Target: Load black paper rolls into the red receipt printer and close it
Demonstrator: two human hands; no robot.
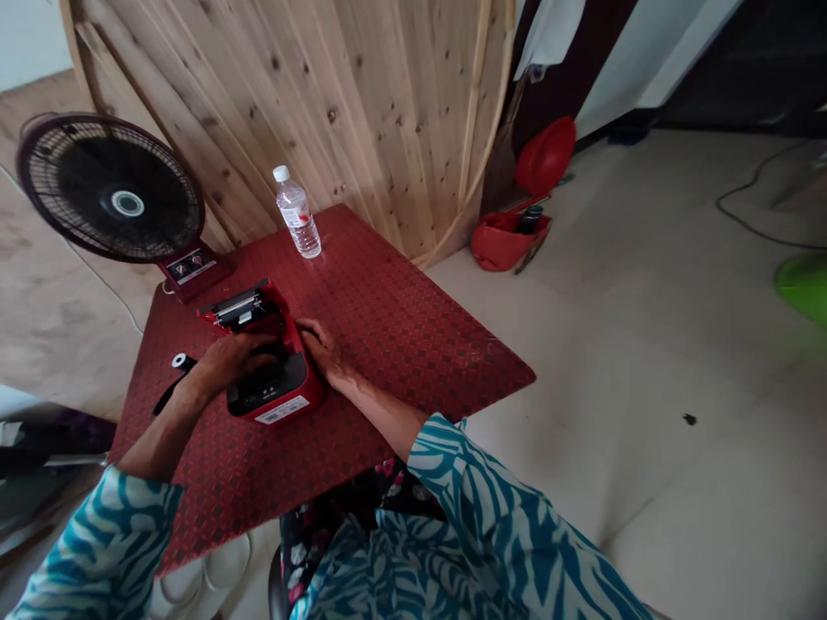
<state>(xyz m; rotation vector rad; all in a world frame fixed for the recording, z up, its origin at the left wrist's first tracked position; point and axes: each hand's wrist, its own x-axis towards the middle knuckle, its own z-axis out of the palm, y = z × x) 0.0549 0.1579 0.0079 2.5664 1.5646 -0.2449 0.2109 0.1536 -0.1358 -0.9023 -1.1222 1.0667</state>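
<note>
A red and black label printer point(284, 409) sits on the table with its lid point(239, 306) raised at the back. My left hand point(236, 357) reaches over its left side into the dark bay. Its fingers look stretched out and a little apart, though the tips are lost in shadow. My right hand point(321, 344) grips the printer's right wall, fingers along the upper edge. A white label with print is on the front face. Left of the printer, close to my left wrist, lies a small black cylinder with a white end point(183, 362), beside a dark strip.
The table point(413, 327) has a red patterned cover. At its back stand a clear water bottle point(299, 215) and a dark red fan point(116, 189). Boarded wood point(362, 112) rises behind. On the floor, a red dustpan point(500, 241) is at right, near a green object point(805, 288).
</note>
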